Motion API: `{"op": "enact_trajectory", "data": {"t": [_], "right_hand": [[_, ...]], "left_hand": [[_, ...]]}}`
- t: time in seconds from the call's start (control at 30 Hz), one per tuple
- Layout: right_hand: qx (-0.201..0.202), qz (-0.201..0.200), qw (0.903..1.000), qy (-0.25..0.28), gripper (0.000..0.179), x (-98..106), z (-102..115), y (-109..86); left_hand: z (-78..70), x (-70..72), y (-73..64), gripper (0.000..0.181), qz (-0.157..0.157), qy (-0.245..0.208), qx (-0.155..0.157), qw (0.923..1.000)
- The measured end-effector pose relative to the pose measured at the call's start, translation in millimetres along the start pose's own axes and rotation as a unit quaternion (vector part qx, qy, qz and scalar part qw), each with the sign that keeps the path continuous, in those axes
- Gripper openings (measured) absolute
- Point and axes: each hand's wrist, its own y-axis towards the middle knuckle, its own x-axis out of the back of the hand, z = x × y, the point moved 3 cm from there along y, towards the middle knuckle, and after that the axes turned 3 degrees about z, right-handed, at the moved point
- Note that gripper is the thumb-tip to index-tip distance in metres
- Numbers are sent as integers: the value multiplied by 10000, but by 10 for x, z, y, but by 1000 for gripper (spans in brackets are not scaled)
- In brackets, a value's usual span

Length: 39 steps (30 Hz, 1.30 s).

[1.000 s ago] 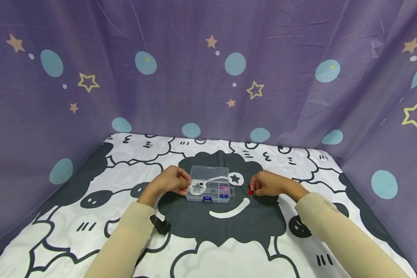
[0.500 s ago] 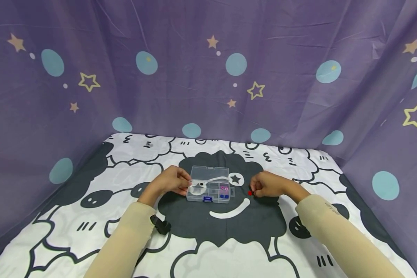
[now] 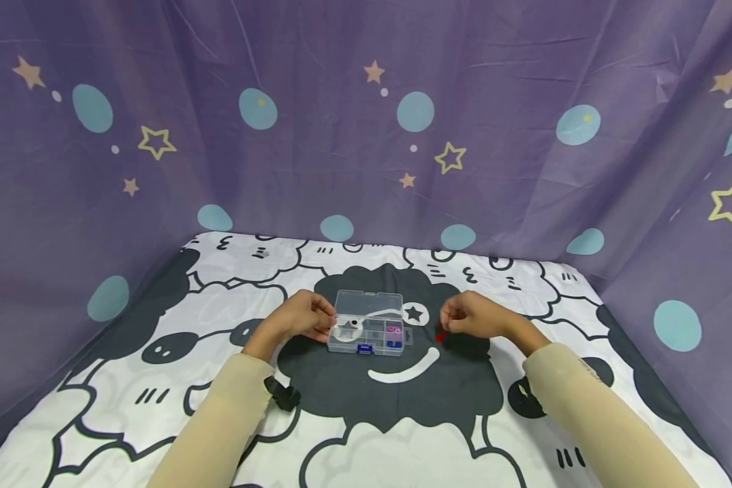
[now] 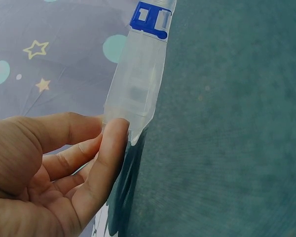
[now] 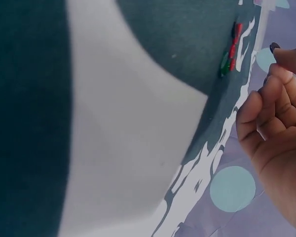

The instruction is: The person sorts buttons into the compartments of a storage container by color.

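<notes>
My left hand (image 3: 308, 316) pinches the left end of a clear plastic compartment box (image 3: 375, 343), thumb and fingers on its wall in the left wrist view. The box's lid (image 3: 369, 304) is raised at the back; a blue latch (image 4: 150, 19) is on the front. Pink pieces (image 3: 394, 329) and blue pieces (image 3: 394, 343) lie in its right-hand compartments. My right hand (image 3: 471, 315) hovers just above small red pieces (image 3: 442, 336) on the sheet, fingers bent. Its thumb and index tips are close together; dark spots show there, too small to identify. Green pieces (image 5: 224, 65) lie beside the red ones.
A white sheet with black sheep drawings (image 3: 317, 454) covers the surface; both hands are over its dark patch (image 3: 396, 400). A purple curtain (image 3: 341, 169) with stars hangs behind and at both sides. A black strap piece (image 3: 282, 394) is on the left sleeve.
My right hand has risen slightly from the red pieces, leaving more of them visible. My left hand and the box have stayed in place.
</notes>
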Motion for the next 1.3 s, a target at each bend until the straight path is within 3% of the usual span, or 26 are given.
{"op": "enact_trajectory", "data": {"t": [0.4, 0.63, 0.97, 1.3], "right_hand": [[-265, 77, 9989, 384, 7, 7, 133, 104], [-314, 131, 9988, 345, 9, -26, 208, 203], [10, 146, 9995, 272, 10, -50, 330, 329], [117, 183, 9996, -187, 9, -107, 455, 450]], "left_hand": [[-33, -5, -28, 22, -24, 19, -42, 10000], [-20, -12, -14, 22, 24, -19, -94, 10000], [-15, -12, -5, 23, 37, -58, -81, 9999], [6, -4, 2, 21, -3, -71, -7, 10000]]}}
